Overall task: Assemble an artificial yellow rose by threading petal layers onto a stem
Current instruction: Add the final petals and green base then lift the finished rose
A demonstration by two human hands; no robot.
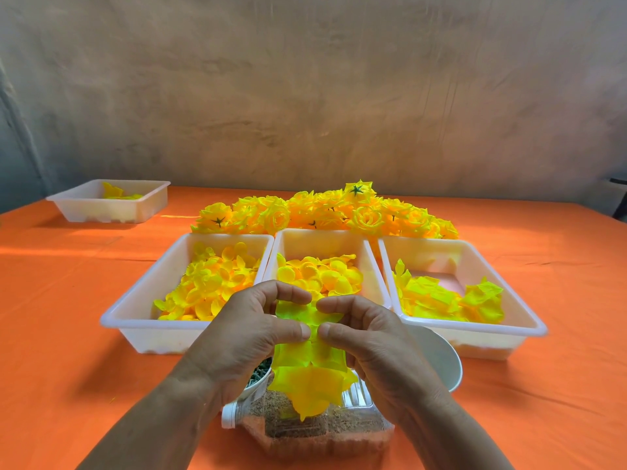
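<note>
**Inspector:** Hands, count and state?

**Clerk:** Two. The left hand (251, 330) and right hand (369, 337) meet at lower centre. Each pinches the petal layers (310, 361) between thumb and forefinger.

**Inspector:** Where are those layers?

**Clerk:** Held above one clear jar (322, 432) lying on its side at bottom centre. The number of layers cannot be told.

**Inspector:** Trays?

**Clerk:** Four, white. Three stand in a row mid-frame, the left tray (135, 320), middle tray (325, 239) and right tray (509, 300), each holding loose yellow petals. The fourth tray (84, 212) is at upper left and holds a few.

**Inspector:** Remainder?

**Clerk:** Two bowls: a small bowl (259, 374) of green pieces under the left hand, and a white bowl (437, 361) tipped beside the right hand. Finished roses (325, 212) are heaped behind the row, too crowded to count. One orange cloth (68, 334) lies beneath.
</note>
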